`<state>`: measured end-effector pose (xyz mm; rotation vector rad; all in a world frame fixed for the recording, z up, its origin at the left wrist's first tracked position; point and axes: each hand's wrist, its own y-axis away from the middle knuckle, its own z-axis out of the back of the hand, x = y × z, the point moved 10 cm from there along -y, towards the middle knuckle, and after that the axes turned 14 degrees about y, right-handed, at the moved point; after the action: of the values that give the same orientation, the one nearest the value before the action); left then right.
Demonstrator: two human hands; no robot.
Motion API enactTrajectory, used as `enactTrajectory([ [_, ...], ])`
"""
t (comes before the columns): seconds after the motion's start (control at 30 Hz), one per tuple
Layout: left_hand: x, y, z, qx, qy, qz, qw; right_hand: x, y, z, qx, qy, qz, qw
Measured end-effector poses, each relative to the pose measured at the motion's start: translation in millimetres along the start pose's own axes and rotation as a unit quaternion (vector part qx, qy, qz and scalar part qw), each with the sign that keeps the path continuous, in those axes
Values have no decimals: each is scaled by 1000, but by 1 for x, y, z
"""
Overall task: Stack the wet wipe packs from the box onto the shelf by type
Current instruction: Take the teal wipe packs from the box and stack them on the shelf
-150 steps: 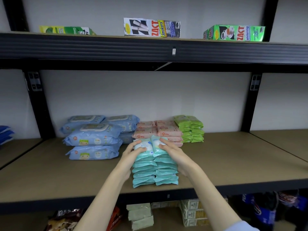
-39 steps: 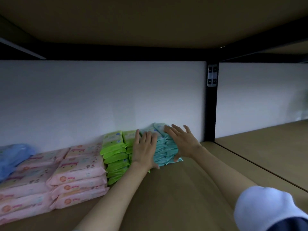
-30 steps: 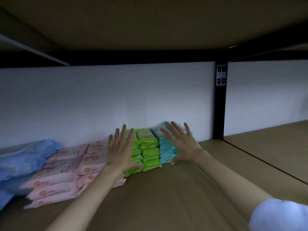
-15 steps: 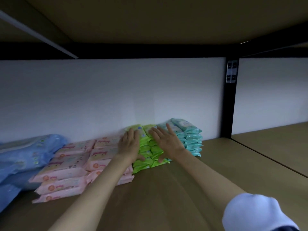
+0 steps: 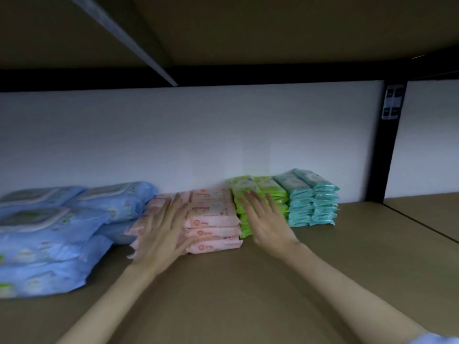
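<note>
Pink stack (image 5: pixel 213 214) sits dead ahead between my flat, spread hands; left hand (image 5: pixel 162 230) on its front, right hand (image 5: pixel 267 219) against green stack (image 5: pixel 258 194).

Dim overall, brightest on the white back wall (image 5: pixel 198 135) beyond both grips. Deep shadow across the underside of the upper shelf (image 5: pixel 273 28) overhead. Motion blur on the left hand (image 5: pixel 162 234), lighter on the right hand (image 5: pixel 267 219). Soft, smeared detail left of the grips; bowed lines toward the edges.

Dim light, a white wall (image 5: pixel 198 135) and a black upright post (image 5: pixel 383 155).
</note>
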<state>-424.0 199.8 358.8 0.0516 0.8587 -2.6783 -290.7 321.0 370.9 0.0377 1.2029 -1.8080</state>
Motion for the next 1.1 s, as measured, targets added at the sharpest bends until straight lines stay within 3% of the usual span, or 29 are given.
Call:
enactTrajectory([
  [0.07,24,12,-4,19,-15,27,999,33,-9,5,1,-52,22,998],
  [0.23,44,13,-17,47,-55,72,995,76,-45,-18,124,-116,38,985],
  [0.4,47,8,-24,51,-71,56,995,81,-43,-26,125,-129,38,983],
  [0.47,47,5,-27,46,-81,47,995,80,-43,-23,82,-119,44,989],
  [0.67,50,1,-27,63,-71,16,995,82,-39,-29,74,-78,52,993],
  [1.0,42,3,-18,76,-101,16,992,89,-44,-29,171,15,49,984],
  [1.1,37,17,-9,100,-50,45,993,91,-37,-13,199,40,27,979],
])
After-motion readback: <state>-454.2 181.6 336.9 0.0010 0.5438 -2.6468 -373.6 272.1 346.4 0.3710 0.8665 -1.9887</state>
